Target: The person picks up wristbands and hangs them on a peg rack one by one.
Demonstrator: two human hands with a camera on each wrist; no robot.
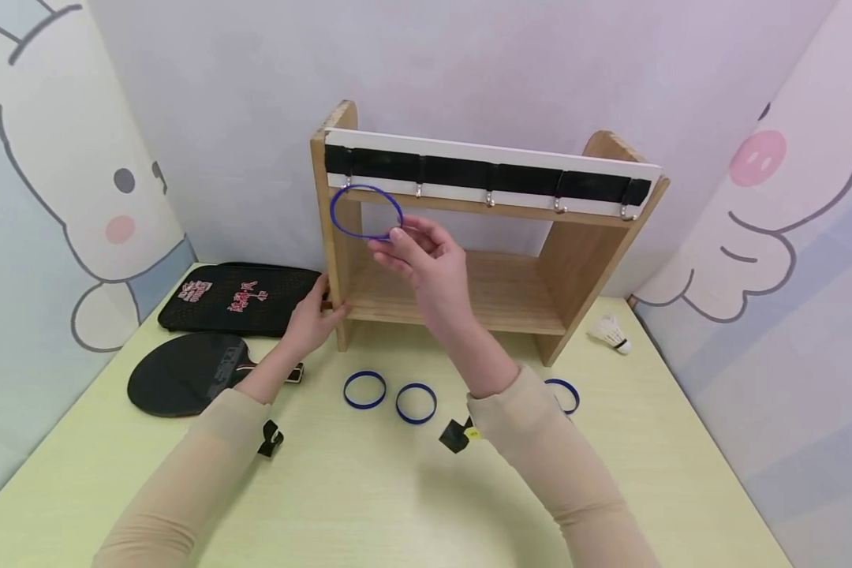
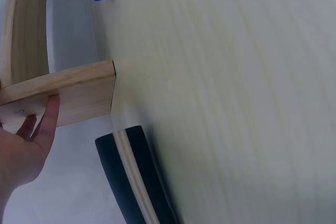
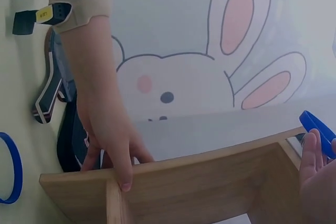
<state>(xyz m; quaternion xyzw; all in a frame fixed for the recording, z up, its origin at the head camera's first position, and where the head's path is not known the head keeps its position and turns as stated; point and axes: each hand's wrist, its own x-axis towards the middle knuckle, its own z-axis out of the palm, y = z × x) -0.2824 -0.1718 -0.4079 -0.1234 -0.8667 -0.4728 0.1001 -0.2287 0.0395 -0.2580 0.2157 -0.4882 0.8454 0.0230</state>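
Note:
My right hand (image 1: 433, 264) pinches a thin blue ring (image 1: 334, 213) between thumb and fingers. The ring hangs in front of the leftmost hook (image 1: 347, 183); whether they touch, I cannot tell. Several silver hooks line the black-and-white strip on top of a wooden shelf (image 1: 454, 304). My left hand (image 1: 311, 322) grips the shelf's left side panel, thumb at its front edge and fingers against the outer face (image 2: 84, 100). On the table lie more blue rings: one below the left panel (image 1: 364, 390), another beside it (image 1: 416, 403), and one (image 1: 562, 394) partly behind the right sleeve.
Left of the shelf lie a black case (image 1: 237, 296) and a black table tennis bat (image 1: 184, 375), its handle partly behind the left forearm. A white shuttlecock (image 1: 610, 333) rests to the right of the shelf. Walls with cartoon drawings stand behind and at both sides.

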